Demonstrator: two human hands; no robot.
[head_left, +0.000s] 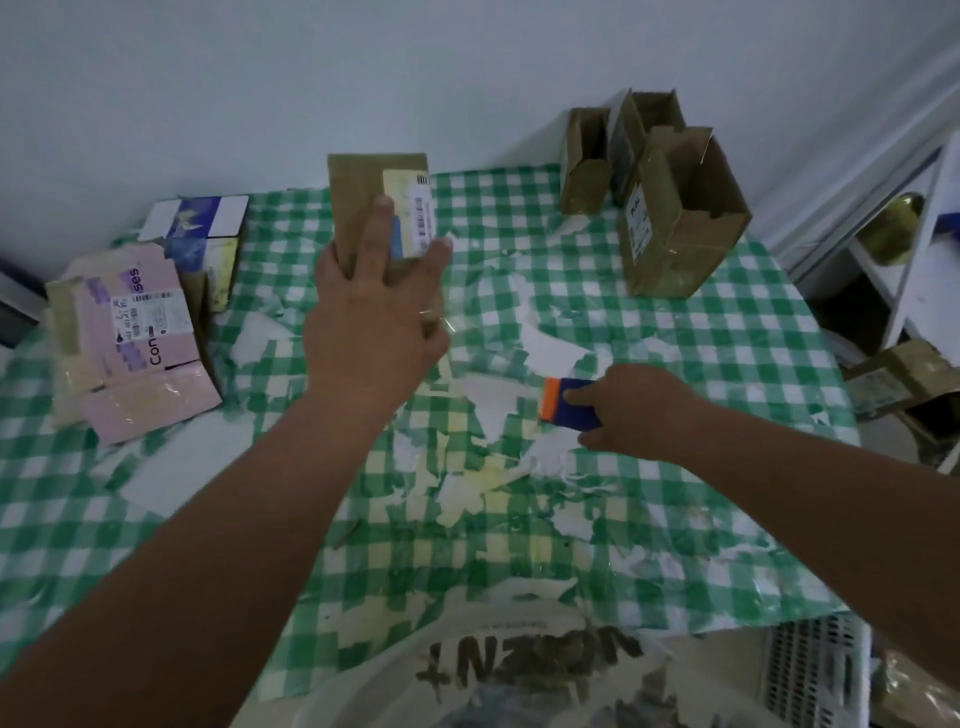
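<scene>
- The step in hand is judged to be the presenting of a sealed cardboard box (363, 197) for opening. Opened brown boxes (680, 223) are already stood at 1 o'clock on the table, and a flattened pink box (140, 338) lies at 9 o'clock beside a blue-and-white box (197, 223).
- The cardboard box is grasped by the left hand (379, 306). The fingers are spread across its labelled face and the outer fingers are wrapped round its left edge. The box is held roughly on end at 12 o'clock from the hand, above the checked tablecloth (727, 338).
- A blue-and-orange cutter (569, 402) is clenched in the right hand (634, 410), with one finger laid along its body. The orange end is pointed toward 9 o'clock, low over the cloth.
- The cutter is held well apart from the box, at 4 o'clock from it; no contact is made.
- Whether a blade is extended cannot be told.
- For the next move, the orange end would need to be brought up to a taped seam, with the box steadied and the left fingers kept off the cutting line.
- The seam itself is hidden behind the hand.
</scene>
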